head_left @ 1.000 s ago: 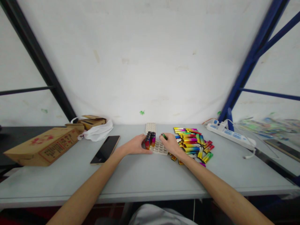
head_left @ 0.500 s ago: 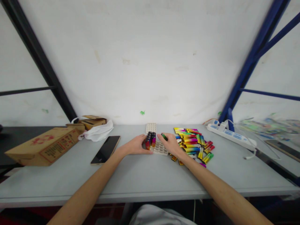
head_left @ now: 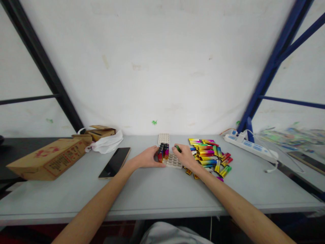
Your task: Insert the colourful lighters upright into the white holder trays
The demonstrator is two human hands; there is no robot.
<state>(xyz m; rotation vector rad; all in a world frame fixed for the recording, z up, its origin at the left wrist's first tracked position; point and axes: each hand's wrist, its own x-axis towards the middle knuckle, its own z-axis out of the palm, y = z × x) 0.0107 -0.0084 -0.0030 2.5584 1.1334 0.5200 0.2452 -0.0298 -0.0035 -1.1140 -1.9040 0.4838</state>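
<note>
A pale tray [head_left: 175, 161] with rows of round holes lies in front of me. Several shiny lighters [head_left: 163, 152], red to purple with dark tops, stand upright close together in its left part. My left hand [head_left: 149, 157] curves around the tray's left end, thumb at the near edge and fingers behind, beside the standing lighters. Above the right part of the tray, my right hand [head_left: 185, 156] pinches a dark green lighter [head_left: 178, 148], held tilted; its lower part is hidden by the fingers. Right of this hand lies a loose pile of metallic rainbow-coloured lighters [head_left: 207, 158].
A second holed tray [head_left: 164, 138] lies near the wall. To the left are a phone [head_left: 115, 162], a white plastic bag [head_left: 108, 142] and a cardboard box [head_left: 50, 157]. A power strip [head_left: 251, 146] with cables lies at the right, by a blue post [head_left: 266, 74].
My right hand has shifted very slightly to the right, still pinching the green lighter. The left hand stays at the tray.
</note>
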